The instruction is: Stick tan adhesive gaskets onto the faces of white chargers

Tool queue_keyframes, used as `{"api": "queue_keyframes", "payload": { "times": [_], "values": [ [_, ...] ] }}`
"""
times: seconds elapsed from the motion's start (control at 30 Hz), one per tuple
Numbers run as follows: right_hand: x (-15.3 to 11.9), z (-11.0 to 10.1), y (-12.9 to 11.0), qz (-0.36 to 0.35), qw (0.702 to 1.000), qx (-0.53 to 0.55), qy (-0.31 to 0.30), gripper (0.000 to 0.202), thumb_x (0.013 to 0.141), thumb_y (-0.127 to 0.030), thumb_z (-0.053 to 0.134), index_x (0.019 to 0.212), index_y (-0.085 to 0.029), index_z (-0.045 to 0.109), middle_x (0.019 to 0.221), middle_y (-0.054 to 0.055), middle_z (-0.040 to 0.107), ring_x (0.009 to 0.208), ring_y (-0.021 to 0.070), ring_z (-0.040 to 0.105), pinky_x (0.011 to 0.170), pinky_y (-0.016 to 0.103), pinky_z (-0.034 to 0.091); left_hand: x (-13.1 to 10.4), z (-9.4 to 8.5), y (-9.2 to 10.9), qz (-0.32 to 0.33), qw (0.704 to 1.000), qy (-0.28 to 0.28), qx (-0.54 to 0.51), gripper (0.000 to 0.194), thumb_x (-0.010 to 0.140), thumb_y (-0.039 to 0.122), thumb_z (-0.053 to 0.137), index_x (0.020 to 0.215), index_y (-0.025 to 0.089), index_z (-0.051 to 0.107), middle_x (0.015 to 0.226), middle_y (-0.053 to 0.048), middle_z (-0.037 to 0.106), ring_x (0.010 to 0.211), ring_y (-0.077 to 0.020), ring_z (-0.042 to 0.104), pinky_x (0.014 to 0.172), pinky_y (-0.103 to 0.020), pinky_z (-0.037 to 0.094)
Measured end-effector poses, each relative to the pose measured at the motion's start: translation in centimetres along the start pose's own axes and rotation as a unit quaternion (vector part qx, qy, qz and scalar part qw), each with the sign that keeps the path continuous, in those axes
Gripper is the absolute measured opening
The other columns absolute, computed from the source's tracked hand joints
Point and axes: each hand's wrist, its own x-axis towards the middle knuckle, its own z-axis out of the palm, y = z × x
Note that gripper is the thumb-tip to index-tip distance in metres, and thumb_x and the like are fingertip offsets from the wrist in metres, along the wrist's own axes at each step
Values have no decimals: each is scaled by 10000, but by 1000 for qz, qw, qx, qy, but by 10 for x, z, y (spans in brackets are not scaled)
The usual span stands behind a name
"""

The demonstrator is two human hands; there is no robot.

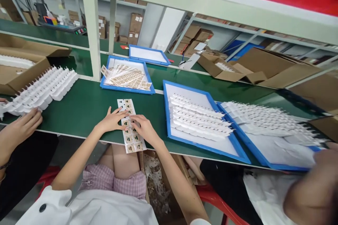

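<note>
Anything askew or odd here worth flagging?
Two minor things: the sheets in the blue tray lie in a loose fan, one poking over its left rim; and the sheet under the left hand and right hand overhangs the near edge of the table. No damage is evident.

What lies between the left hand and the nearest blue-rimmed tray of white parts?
In the head view: the printed sheet touched by the left hand, then the right hand, then green tabletop up to the tray.

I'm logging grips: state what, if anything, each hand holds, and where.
The left hand, fingers spread, rests on the left side of the printed sheet; the right hand is over its middle, but whether it pinches anything cannot be told.
</note>
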Motion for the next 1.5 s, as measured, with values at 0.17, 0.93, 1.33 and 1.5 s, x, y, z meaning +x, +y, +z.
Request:
{"api": "queue_keyframes", "payload": {
  "times": [0.17, 0.93, 1.33, 1.5],
  "values": [
    [3, 12, -1, -12, 998, -53, -41, 226, 944, -157, 627, 1135, -214, 734, 1171, 108, 782, 1102, 280, 695, 966, 455, 556, -2, 8, 0, 4, 999, 32, 1, 660, 930, 557, 660, 1533, 354, 484, 1684, -20, 381, 1618, -363, 220, 1241, -772, -67],
    [-13, -15, -18, -59, 987, -127, 83, 253, 1011, -324, 482, 836, -212, 627, 806, 73, 674, 709, 213, 608, 639, 325, 445, -8, -1, -8, 13, 997, 58, 48, 843, 895, 602, 678, 1608, 282, 362, 1743, -77, 244, 1644, -364, 98, 1278, -700, -38],
    [-37, 27, -12, 273, 888, 353, 115, 455, 692, -670, 789, 705, -229, 677, 588, 17, 610, 583, 199, 577, 557, 307, 457, -99, -103, -112, -423, 784, 428, 150, 362, 917, 165, 485, 1260, 60, 534, 1292, -297, 592, 1294, -494, 490, 1033, -642, 398],
    [-41, 25, -9, 279, 875, 366, 151, 461, 705, -668, 789, 699, -226, 660, 599, 18, 609, 582, 194, 572, 568, 313, 461, -105, -75, -116, -344, 828, 416, 153, 211, 939, 160, 419, 1101, 150, 555, 1133, -181, 609, 1137, -344, 574, 1001, -496, 472]
  ]
}}
